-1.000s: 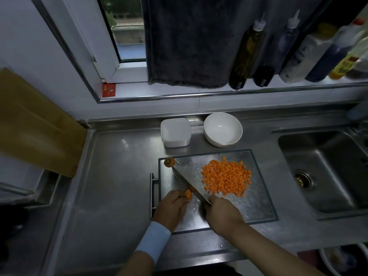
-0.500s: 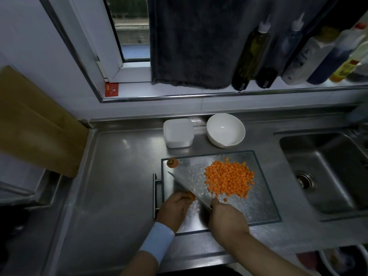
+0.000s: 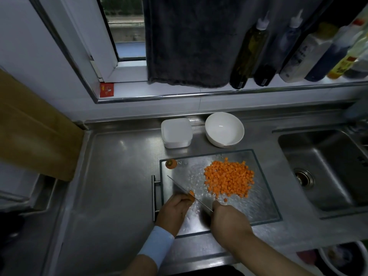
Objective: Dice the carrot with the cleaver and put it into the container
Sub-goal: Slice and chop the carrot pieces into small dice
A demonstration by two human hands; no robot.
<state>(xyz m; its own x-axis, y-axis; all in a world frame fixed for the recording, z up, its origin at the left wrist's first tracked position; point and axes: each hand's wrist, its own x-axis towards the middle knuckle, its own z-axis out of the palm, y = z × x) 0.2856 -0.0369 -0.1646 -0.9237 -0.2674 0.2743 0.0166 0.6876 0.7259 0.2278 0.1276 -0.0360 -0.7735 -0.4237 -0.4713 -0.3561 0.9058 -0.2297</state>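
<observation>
One last orange carrot stub [image 3: 191, 195] stays pinched in the left hand [image 3: 175, 209]; the right hand [image 3: 229, 220] grips the steel cleaver [image 3: 187, 193], dicing nearly done; next, scoop into the white square container [image 3: 176, 133].

Brushed steel counter [image 3: 119, 176]; textured clear glass board [image 3: 258, 196]; glossy white bowl [image 3: 224, 129]; fuzzy dark cloth towel [image 3: 189, 40].

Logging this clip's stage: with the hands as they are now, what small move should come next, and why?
Probably press the cleaver down through the small carrot piece that the left hand pins on the glass board. The right hand holds the blade right at that last piece, while the diced pile lies beside it and the white container looks empty.
</observation>
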